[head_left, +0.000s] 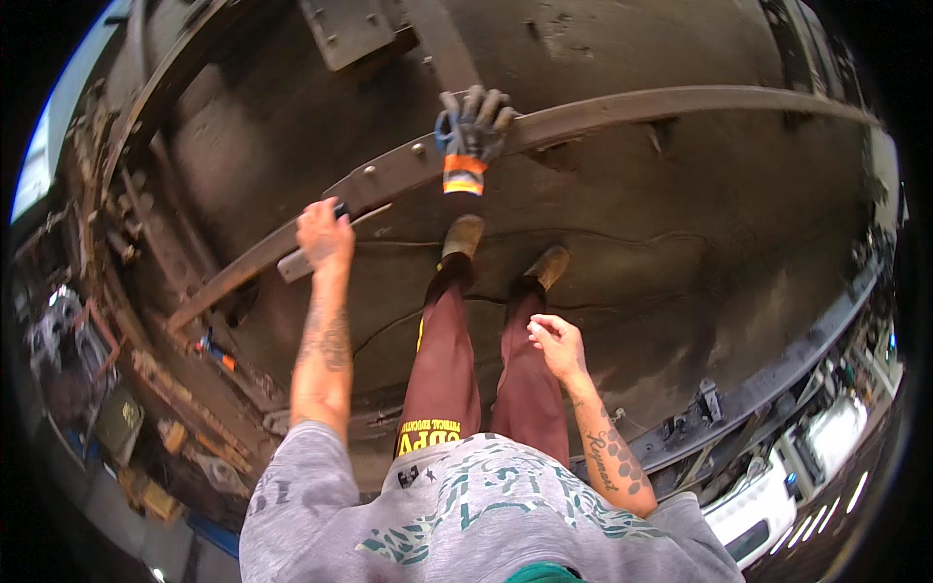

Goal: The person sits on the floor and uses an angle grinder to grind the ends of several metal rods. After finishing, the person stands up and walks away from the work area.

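My left hand point(326, 236) is closed around a small black object point(340, 209) beside the long curved metal beam point(389, 175); most of the object is hidden in the fist. A flat grey metal strip point(294, 265) passes behind that hand, along the beam's near side. My right hand point(559, 347) hovers in front of my right leg, away from the beam. Its thumb and fingers are curled together, and whether they pinch something small does not show. Across the beam lies a grey work glove point(473, 131) with an orange cuff, its fingers spread.
My boots point(464, 236) stand on a brown, dusty metal surface point(622, 262) with a thin cable running over it. A bolted plate point(350, 29) is at the top. Rusty frame parts point(146, 374) line the left, a dark rail point(768, 384) the right. Beyond it is a white vehicle point(768, 505).
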{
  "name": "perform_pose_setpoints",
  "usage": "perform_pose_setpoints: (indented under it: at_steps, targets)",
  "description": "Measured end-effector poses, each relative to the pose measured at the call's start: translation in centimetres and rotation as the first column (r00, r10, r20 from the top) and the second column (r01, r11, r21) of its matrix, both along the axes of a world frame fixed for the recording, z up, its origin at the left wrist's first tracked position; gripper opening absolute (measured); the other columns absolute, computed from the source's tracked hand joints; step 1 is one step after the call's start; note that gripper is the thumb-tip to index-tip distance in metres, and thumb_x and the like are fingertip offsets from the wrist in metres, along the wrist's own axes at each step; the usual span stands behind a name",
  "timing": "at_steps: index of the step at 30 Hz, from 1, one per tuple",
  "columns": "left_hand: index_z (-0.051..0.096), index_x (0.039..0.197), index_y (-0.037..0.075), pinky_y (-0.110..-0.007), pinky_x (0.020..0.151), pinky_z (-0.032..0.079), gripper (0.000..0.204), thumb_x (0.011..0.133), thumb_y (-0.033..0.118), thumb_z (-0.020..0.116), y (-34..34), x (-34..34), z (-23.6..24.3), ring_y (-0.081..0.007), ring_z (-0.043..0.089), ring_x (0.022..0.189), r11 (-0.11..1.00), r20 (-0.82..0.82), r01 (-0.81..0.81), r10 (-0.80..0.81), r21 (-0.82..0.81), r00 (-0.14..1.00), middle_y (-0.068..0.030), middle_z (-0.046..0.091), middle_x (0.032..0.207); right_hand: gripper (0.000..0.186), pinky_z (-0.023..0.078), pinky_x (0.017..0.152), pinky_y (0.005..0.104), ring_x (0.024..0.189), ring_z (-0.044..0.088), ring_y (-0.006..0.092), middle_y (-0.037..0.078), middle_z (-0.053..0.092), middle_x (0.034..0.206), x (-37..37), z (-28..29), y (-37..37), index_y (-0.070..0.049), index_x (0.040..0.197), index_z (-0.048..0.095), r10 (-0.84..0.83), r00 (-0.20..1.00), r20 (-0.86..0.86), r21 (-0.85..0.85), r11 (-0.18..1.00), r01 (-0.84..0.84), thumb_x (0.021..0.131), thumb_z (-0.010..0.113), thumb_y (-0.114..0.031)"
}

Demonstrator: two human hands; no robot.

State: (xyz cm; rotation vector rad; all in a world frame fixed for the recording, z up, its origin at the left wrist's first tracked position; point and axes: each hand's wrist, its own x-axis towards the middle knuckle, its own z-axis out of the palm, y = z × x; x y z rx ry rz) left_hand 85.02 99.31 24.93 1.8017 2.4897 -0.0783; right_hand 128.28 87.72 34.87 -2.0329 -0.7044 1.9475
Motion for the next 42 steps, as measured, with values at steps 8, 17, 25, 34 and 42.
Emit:
perform_pose_setpoints:
  at_steps: [8,17,25,34,42]
  targets:
    - [0.058,0.119,0.011,-0.045,0.094,0.054,0.050,0.078,0.022,0.085,0.5,-10.0,-5.6,-0.0339,0.063,0.114,0.781,0.203,0.311,-0.238,-0.542,0.950,-0.0126,0.061,0.120,0.022,0.054,0.071,0.0247,0.080,0.065,0.0075,0.001,0.072,0.094,2.7,-1.2,-6.0,-0.002,0.114,0.072,0.009,0.972,0.235,-0.024,1.000,-0.003,0.098,0.073,-0.017]
    - [0.044,0.146,0.006,-0.049,0.086,0.054,0.066,0.088,0.018,0.074,-3.9,-12.7,0.1,-0.0378,0.066,0.102,0.804,0.130,0.447,-0.433,-0.392,0.892,-0.0189,0.062,0.120,0.034,0.057,0.085,0.0313,0.094,0.071,0.0157,0.009,0.077,0.104,7.8,6.9,-13.3,-0.004,0.119,0.073,-0.185,0.946,0.267,0.069,0.983,0.173,0.094,0.076,-0.026]
    - [0.060,0.134,0.011,-0.046,0.096,0.052,0.051,0.089,0.031,0.069,-7.4,1.8,14.1,-0.0316,0.065,0.115,0.354,0.207,0.307,-0.293,-0.883,0.933,-0.0163,0.063,0.129,0.069,0.050,0.105,0.0438,0.120,0.065,0.0280,0.016,0.068,0.133,10.2,15.9,-36.1,-0.001,0.140,0.059,-0.670,0.742,-0.031,-0.469,0.665,0.581,0.099,0.063,-0.056]
    - [0.068,0.133,0.022,-0.046,0.102,0.052,0.048,0.089,0.041,0.067,12.6,34.8,28.3,-0.0284,0.066,0.121,-0.002,0.413,0.644,-0.769,-0.765,0.488,-0.0086,0.070,0.129,0.052,0.055,0.087,0.0416,0.100,0.071,0.0358,0.020,0.074,0.111,25.1,17.6,-19.5,-0.003,0.114,0.072,-0.331,0.774,0.539,0.169,0.943,0.286,0.089,0.073,-0.049]
    - [0.071,0.125,0.016,-0.043,0.090,0.056,0.038,0.090,0.031,0.074,12.2,68.8,51.9,-0.0332,0.070,0.108,-0.320,0.713,0.941,-0.686,-0.113,-0.148,-0.0122,0.075,0.113,0.079,0.037,0.119,0.0373,0.144,0.047,0.0315,0.022,0.044,0.159,44.1,40.4,-0.3,0.003,0.153,0.042,-0.315,0.940,0.129,0.796,0.598,0.091,0.089,0.077,-0.027]
